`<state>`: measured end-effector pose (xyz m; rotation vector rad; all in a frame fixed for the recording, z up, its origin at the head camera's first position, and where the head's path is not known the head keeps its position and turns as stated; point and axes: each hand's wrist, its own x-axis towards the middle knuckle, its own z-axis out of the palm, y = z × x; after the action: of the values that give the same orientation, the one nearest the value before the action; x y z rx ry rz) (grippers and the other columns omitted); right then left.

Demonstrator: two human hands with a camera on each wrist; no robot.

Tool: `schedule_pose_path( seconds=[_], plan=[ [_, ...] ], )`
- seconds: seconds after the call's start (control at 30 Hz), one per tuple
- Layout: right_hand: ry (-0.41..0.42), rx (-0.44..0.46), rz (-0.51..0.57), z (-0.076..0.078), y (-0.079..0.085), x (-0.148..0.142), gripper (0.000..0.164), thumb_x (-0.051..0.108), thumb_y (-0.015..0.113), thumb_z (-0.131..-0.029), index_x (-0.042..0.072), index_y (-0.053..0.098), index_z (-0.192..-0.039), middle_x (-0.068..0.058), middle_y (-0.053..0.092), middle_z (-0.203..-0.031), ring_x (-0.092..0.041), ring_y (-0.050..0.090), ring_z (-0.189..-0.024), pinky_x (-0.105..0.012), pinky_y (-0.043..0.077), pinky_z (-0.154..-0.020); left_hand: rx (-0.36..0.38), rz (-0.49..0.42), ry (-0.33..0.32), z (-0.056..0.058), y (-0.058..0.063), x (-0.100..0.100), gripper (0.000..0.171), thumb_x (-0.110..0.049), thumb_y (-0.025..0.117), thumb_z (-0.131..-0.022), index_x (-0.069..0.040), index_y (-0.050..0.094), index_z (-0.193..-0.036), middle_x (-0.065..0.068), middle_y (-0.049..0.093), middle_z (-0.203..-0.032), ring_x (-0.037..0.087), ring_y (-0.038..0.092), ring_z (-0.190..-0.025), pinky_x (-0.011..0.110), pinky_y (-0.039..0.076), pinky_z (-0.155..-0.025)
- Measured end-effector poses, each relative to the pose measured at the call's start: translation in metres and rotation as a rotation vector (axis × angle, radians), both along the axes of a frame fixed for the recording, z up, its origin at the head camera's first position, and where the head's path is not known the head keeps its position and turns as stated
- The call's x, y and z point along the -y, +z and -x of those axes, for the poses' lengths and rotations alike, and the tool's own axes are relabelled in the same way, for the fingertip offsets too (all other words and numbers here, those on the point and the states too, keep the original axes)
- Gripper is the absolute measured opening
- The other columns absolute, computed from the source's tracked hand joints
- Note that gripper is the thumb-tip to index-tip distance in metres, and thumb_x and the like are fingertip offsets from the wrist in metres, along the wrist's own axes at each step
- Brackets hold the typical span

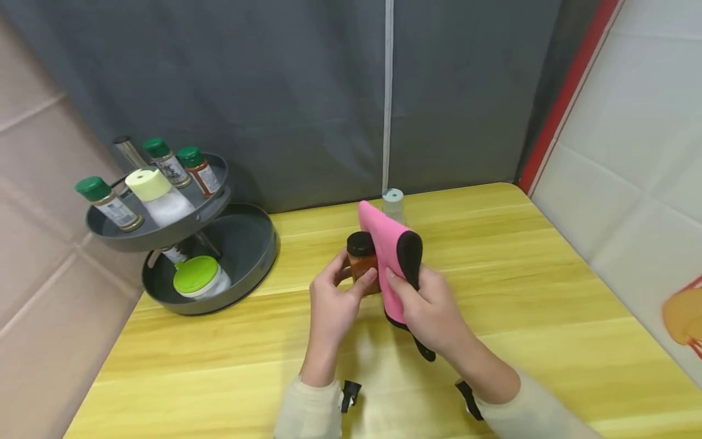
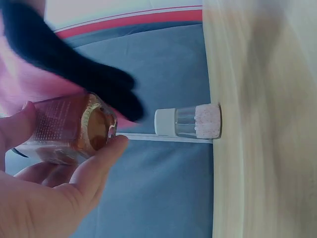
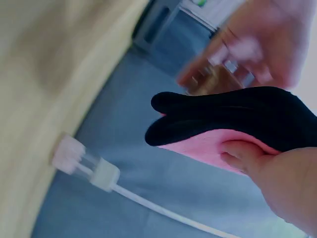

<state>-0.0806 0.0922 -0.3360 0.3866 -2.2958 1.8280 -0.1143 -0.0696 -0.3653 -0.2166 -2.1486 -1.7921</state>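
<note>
My left hand (image 1: 333, 303) grips a squarish spice jar (image 1: 362, 263) with a black lid and reddish-brown contents, lifted off the table. In the left wrist view the jar (image 2: 59, 124) lies between thumb and fingers, its base towards the camera side. A folded pink cloth (image 1: 386, 256) with black edging is pinched in my right hand (image 1: 436, 308), thumb on the pink face. The cloth is against or very close to the jar's right side in the head view. Behind the cloth stands a clear shaker (image 1: 393, 204) with a white cap; the left wrist view shows pale pink grains inside it.
At the left stands a grey two-tier rack (image 1: 211, 210). Its upper tier carries several green-capped spice jars (image 1: 115, 204) and a cream-capped shaker (image 1: 159, 196); a green-lidded tub (image 1: 200, 277) sits below. A grey curtain (image 1: 307, 103) hangs behind the wooden table (image 1: 521, 268), with tiled walls either side.
</note>
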Motion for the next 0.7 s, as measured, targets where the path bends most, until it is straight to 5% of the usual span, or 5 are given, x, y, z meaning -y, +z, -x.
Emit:
schedule_pose_path(
  seconds=[0.23, 0.43, 0.7],
  plan=[
    [0.075, 0.236, -0.101, 0.004, -0.022, 0.008, 0.022, 0.017, 0.058, -0.102, -0.001, 0.067, -0.110, -0.010, 0.072, -0.092, -0.018, 0.066, -0.077, -0.032, 0.054, -0.070, 0.015, -0.030, 0.034, 0.001, 0.005, 0.007, 0.049, -0.019, 0.083, -0.085, -0.018, 0.069, -0.132, 0.002, 0.073, -0.119, 0.026, 0.070, -0.104, 0.053, 0.051, -0.097],
    [0.188, 0.365, -0.145, 0.012, -0.017, 0.004, 0.032, 0.022, 0.054, -0.103, -0.004, 0.064, -0.119, -0.013, 0.073, -0.099, -0.021, 0.071, -0.084, -0.036, 0.056, -0.075, 0.033, -0.049, 0.012, 0.004, 0.003, 0.011, 0.047, -0.019, 0.083, -0.086, -0.017, 0.069, -0.130, 0.002, 0.073, -0.118, 0.026, 0.069, -0.105, 0.052, 0.052, -0.095],
    [0.083, 0.262, -0.148, 0.014, 0.008, 0.003, 0.029, 0.023, 0.053, -0.104, 0.002, 0.063, -0.122, -0.013, 0.071, -0.105, -0.023, 0.067, -0.086, -0.038, 0.054, -0.078, 0.009, -0.007, -0.024, 0.001, -0.001, 0.007, 0.046, -0.018, 0.081, -0.087, -0.022, 0.069, -0.131, 0.000, 0.072, -0.118, 0.026, 0.068, -0.105, 0.041, 0.060, -0.082]
  ],
)
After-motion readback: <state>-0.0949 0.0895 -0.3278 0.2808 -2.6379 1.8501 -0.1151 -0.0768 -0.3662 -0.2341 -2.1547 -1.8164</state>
